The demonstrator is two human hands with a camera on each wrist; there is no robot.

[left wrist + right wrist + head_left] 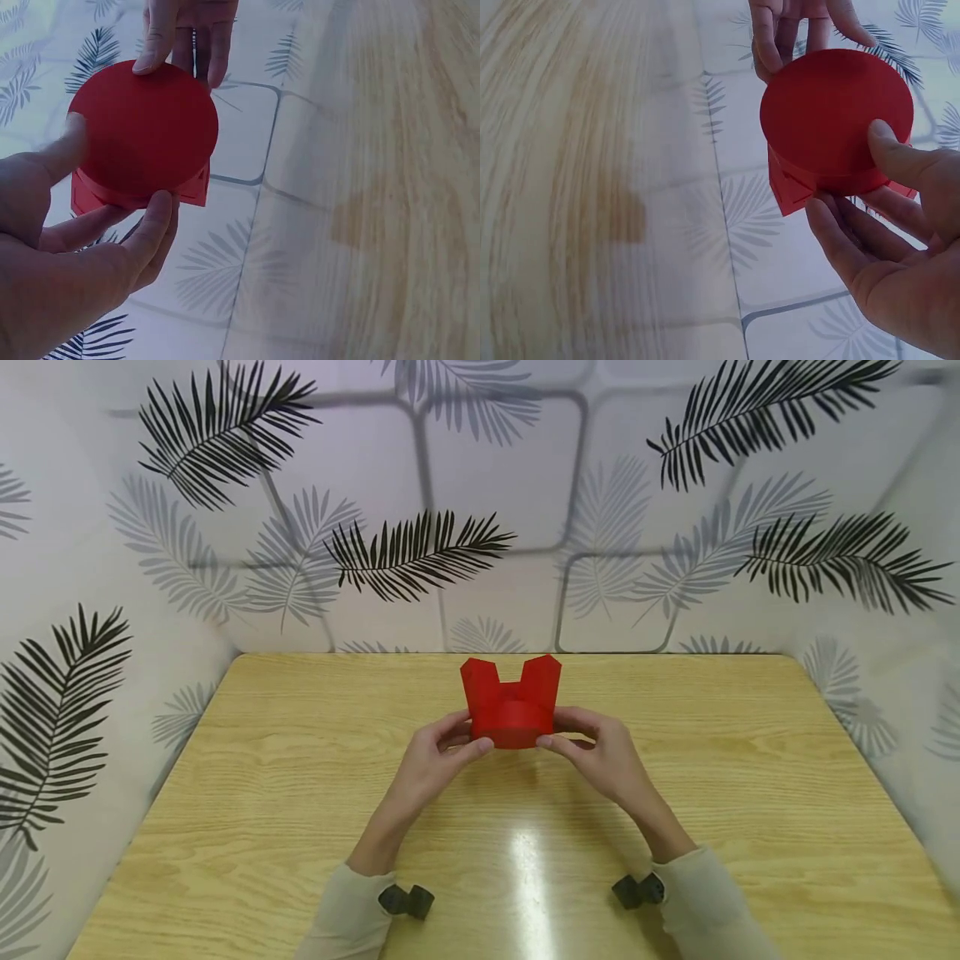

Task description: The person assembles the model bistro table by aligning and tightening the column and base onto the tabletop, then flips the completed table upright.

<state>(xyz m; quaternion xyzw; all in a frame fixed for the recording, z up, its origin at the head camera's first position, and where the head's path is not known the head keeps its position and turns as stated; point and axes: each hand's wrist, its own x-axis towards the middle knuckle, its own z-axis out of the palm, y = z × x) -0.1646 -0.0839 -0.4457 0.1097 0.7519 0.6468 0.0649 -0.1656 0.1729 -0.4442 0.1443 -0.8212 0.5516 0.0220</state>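
A red object (512, 718) with a round base and two angular upright prongs is held up above the table, in the middle of the head view. From the left side, my left hand (433, 758) grips it, thumb on the near edge of the base. My right hand (604, 755) grips the opposite side in the same way. Both wrist views show the flat round underside, a smooth red disc (142, 135). Beneath its rim in the right wrist view, the right hand's fingers (855, 251) curl. Parts of the prongs are hidden behind the disc there.
A light wood-grain table (300, 827) spreads under the hands, with a bright glare streak near its front. Behind it stands a wall (495, 477) with a printed leaf pattern. Small black devices (406, 902) are strapped at both sleeve cuffs.
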